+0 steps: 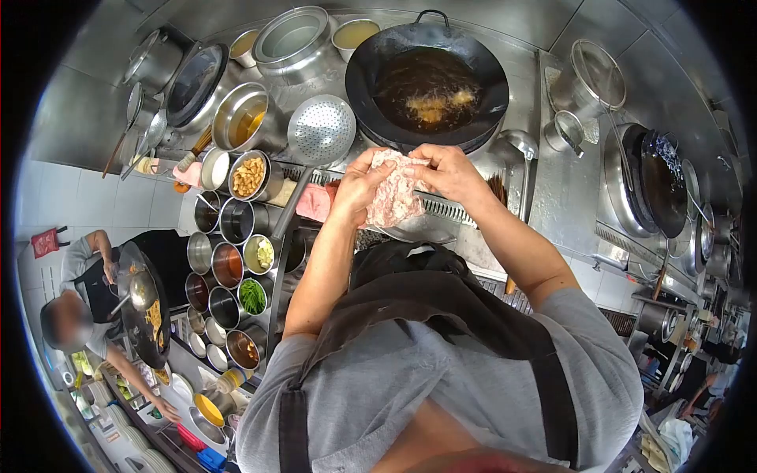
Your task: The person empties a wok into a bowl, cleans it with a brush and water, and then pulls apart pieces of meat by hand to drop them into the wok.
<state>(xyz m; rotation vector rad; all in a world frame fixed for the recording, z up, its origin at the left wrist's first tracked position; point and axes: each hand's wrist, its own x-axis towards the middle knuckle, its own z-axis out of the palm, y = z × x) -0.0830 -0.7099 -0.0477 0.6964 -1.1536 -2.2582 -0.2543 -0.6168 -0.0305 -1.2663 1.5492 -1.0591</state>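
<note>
A floured, pale pink piece of meat (394,195) hangs between my two hands in front of the wok. My left hand (359,185) grips its left edge, fingers closed. On its upper right side, my right hand (448,172) pinches the meat with thumb and fingers. Just beyond, a black wok (363,79) holds dark oil, where golden pieces (440,104) are frying. Below the meat, a metal bowl or plate (422,229) shows in part.
A perforated ladle (322,128) lies left of the wok. Pots of seasonings and chopped greens (251,296) stand at the left. A metal ladle (520,158) rests at the right. Farther left, a co-worker (98,276) handles another wok (130,315).
</note>
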